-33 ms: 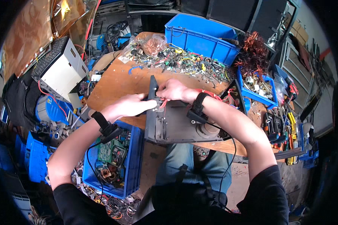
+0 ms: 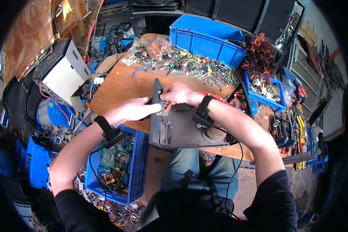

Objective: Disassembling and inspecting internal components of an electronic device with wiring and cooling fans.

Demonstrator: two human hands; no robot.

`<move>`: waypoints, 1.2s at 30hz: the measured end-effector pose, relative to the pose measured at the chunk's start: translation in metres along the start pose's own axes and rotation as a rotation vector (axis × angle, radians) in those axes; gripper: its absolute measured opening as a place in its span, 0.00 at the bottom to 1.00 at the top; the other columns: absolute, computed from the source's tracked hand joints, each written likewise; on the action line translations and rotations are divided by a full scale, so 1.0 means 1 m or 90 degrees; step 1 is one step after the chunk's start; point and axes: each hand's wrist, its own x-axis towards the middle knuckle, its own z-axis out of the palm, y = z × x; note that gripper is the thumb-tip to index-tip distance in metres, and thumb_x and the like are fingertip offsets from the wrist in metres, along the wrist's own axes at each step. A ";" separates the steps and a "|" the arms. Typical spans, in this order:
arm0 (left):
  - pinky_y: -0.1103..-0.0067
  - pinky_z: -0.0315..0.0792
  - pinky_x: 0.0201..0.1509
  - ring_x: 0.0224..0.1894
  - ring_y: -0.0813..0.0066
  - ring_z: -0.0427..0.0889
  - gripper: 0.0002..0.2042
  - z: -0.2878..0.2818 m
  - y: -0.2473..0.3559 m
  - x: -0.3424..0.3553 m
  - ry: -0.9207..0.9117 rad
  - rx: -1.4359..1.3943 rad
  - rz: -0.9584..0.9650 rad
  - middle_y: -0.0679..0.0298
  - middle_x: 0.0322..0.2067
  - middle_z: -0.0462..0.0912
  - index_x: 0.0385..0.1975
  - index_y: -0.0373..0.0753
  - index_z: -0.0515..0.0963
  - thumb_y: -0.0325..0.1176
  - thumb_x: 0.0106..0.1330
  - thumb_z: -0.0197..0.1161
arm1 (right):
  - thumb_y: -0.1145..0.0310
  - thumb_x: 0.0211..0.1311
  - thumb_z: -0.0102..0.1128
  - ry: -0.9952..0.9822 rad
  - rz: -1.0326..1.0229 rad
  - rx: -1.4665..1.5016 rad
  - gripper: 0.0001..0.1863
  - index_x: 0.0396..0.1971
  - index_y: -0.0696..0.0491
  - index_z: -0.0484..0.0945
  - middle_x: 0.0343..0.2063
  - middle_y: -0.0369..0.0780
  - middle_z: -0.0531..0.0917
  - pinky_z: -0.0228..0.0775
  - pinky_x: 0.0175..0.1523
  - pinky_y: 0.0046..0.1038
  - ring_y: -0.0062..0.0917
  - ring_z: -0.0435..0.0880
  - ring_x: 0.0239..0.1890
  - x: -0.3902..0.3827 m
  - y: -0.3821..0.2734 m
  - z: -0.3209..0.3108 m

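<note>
An open dark metal casing [image 2: 181,133] rests at the near edge of the wooden table, its end panel [image 2: 155,116] standing up on the left. My left hand [image 2: 135,109] grips that panel, thumb inside by a small connector block and fingers behind it. Curled inside the casing, my right hand [image 2: 178,93] is closed on red wires [image 2: 168,106] beside the block; its fingertips are partly hidden. More red wires [image 2: 236,101] run under my right wrist to the casing's right side. A round pale part [image 2: 214,134] sits at the casing's lower right.
Loose wires and small scraps [image 2: 197,62] lie across the back of the table [image 2: 116,87], before a large blue bin [image 2: 208,42]. A blue crate [image 2: 139,170] of circuit boards stands below left. Tangled copper wire [image 2: 261,56] and hand tools [image 2: 294,131] are at right.
</note>
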 end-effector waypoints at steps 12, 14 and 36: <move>0.71 0.70 0.68 0.62 0.67 0.78 0.35 -0.001 -0.002 0.001 -0.018 -0.005 0.001 0.54 0.62 0.81 0.72 0.33 0.69 0.57 0.77 0.56 | 0.59 0.63 0.73 -0.093 0.017 0.157 0.15 0.39 0.56 0.91 0.26 0.35 0.88 0.71 0.27 0.27 0.19 0.81 0.23 0.008 0.017 -0.002; 0.70 0.71 0.67 0.61 0.67 0.78 0.35 0.000 -0.001 0.000 -0.014 -0.018 0.015 0.53 0.61 0.81 0.72 0.34 0.70 0.57 0.77 0.56 | 0.60 0.62 0.73 -0.092 0.016 0.163 0.14 0.38 0.55 0.91 0.27 0.35 0.88 0.72 0.29 0.26 0.19 0.82 0.25 0.006 0.016 -0.004; 0.64 0.69 0.71 0.69 0.49 0.76 0.42 0.000 -0.010 0.004 0.011 0.048 0.033 0.45 0.67 0.77 0.74 0.44 0.69 0.69 0.69 0.53 | 0.59 0.61 0.72 -0.008 0.015 0.082 0.14 0.35 0.55 0.90 0.23 0.36 0.86 0.72 0.28 0.28 0.20 0.82 0.23 -0.001 0.003 0.003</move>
